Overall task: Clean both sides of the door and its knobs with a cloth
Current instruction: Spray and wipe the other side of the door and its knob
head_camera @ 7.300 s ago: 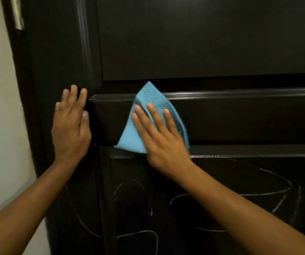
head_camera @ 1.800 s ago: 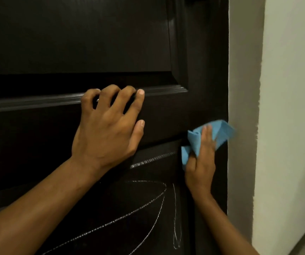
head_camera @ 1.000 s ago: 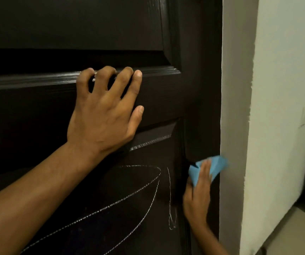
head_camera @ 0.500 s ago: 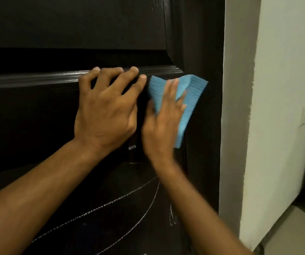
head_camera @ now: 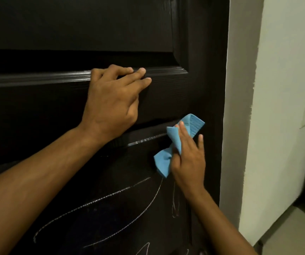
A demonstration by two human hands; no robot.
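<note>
Gripping the crumpled blue cloth [head_camera: 168, 159], the right hand [head_camera: 188, 159] is pressing it flat-fingered against the dark door [head_camera: 74, 24] near its right edge, just below the middle rail. Fingers spread and holding nothing, the left hand [head_camera: 111, 100] is bracing on the rail. Chalk scribbles [head_camera: 111, 208] are remaining below; no knob is showing, so much seems left.

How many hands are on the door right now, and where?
2. The left hand rests on the door at the horizontal moulding, fingers over its ridge. The right hand presses the blue cloth against the panel lower down, near the door's right edge.
</note>
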